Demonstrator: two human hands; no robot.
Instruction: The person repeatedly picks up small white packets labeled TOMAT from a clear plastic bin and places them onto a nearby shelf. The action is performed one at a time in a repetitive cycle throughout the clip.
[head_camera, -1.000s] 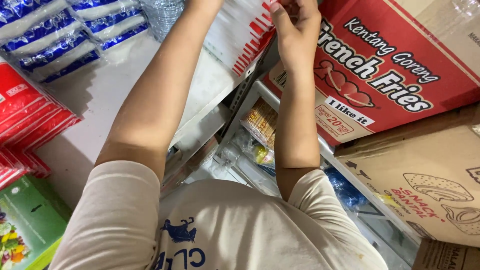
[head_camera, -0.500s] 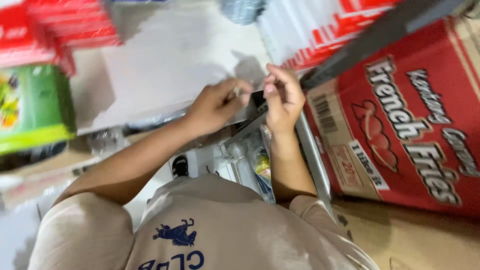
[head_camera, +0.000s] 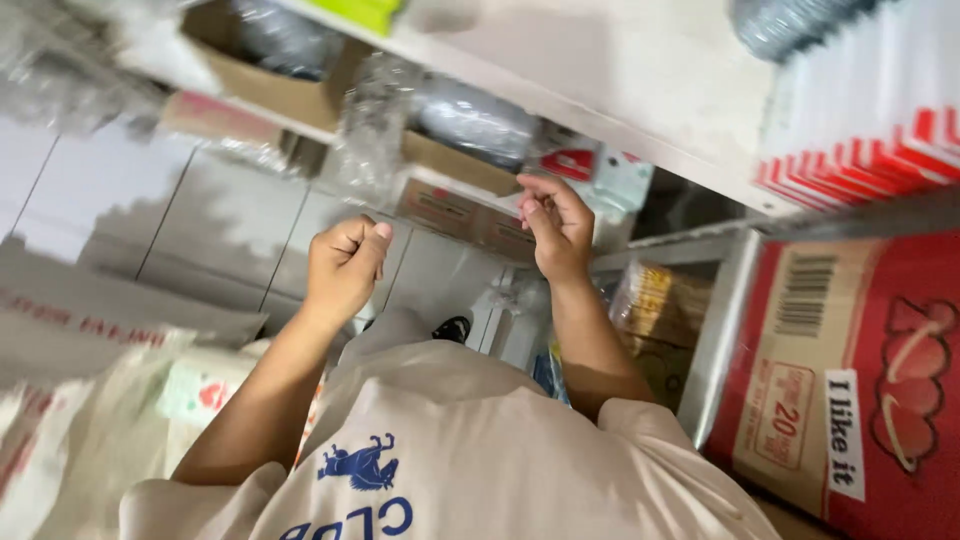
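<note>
My left hand (head_camera: 345, 265) is curled into a loose fist with the thumb on top, and nothing shows inside it. My right hand (head_camera: 555, 225) is raised a little higher. Its fingers are bent and its fingertips are pinched against the thumb, with no object visible between them. The two hands are about a hand's width apart, in front of an open cardboard box (head_camera: 455, 200) of plastic-wrapped goods under a white shelf (head_camera: 600, 110). My pale shirt (head_camera: 470, 450) with a blue print fills the bottom of the view.
A big red carton (head_camera: 850, 390) with a barcode stands at the right, beside a grey shelf post (head_camera: 715, 340). Red and white packs (head_camera: 880, 130) lie stacked on the shelf. Yellow packets (head_camera: 655, 300) sit on a lower shelf. White sacks (head_camera: 90, 400) lie at the left on the tiled floor (head_camera: 200, 230).
My hands have come down from the top shelf, met, and are now apart. The view has swung down towards the floor and the lower shelves.
</note>
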